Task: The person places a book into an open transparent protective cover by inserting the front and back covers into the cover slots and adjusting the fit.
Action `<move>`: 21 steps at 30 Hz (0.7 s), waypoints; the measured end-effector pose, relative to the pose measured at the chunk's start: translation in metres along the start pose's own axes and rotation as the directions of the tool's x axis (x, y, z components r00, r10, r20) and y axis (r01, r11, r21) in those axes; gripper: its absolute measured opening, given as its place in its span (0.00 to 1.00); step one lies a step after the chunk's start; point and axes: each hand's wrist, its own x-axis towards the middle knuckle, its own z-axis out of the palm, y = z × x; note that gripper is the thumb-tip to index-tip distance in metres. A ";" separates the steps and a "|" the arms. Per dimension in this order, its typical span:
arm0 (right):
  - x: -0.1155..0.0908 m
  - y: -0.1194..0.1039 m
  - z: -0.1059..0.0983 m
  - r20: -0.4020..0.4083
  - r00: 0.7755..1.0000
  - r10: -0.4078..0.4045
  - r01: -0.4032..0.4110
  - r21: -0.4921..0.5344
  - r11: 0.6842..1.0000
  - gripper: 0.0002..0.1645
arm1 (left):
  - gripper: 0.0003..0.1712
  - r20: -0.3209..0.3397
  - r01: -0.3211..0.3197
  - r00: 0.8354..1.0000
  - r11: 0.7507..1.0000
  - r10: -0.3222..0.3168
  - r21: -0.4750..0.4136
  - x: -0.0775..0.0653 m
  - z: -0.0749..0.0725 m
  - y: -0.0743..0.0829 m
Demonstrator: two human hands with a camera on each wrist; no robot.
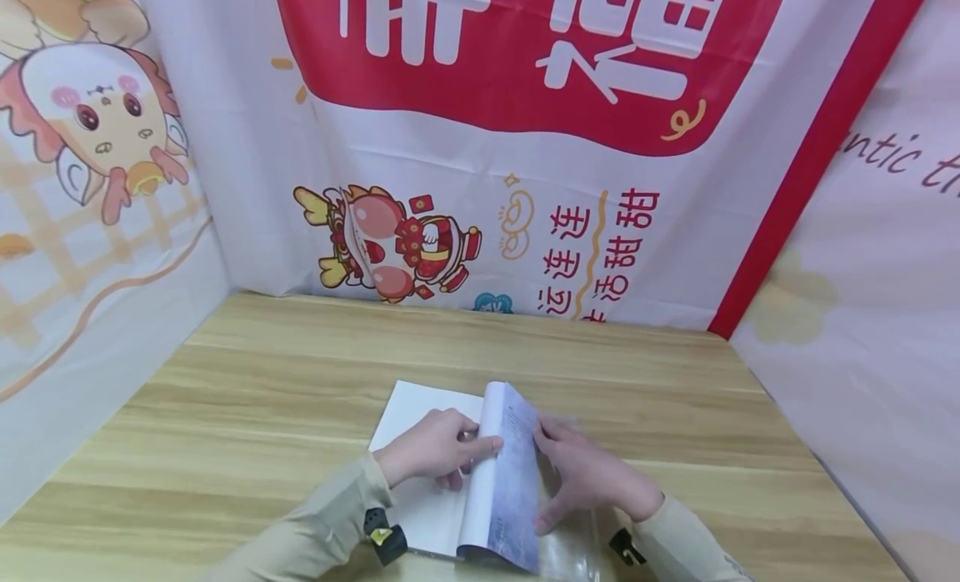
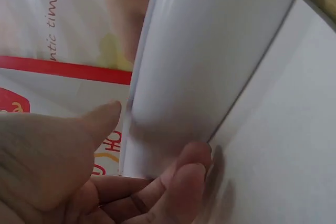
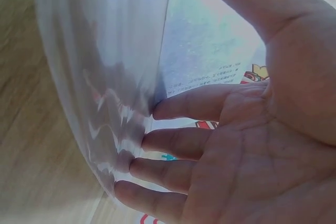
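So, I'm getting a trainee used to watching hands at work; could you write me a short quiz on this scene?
1. True or false: the book is lying shut.
2. Which touches the clear plastic with its fingertips: A) the left hand alone, B) the right hand alone, C) neither hand?
3. Fill in the blank: the tabletop has a ____ pattern.

Key:
1. False. A bluish printed sheet curls up, and a white page shows beside it.
2. B. The right hand has its fingertips against it.
3. Wood-grain.
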 end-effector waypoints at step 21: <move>0.004 -0.001 0.004 -0.009 1.000 0.018 -0.018 0.007 1.000 0.77 | 0.43 -0.094 0.081 0.992 0.997 -0.079 0.014 0.001 0.004 -0.003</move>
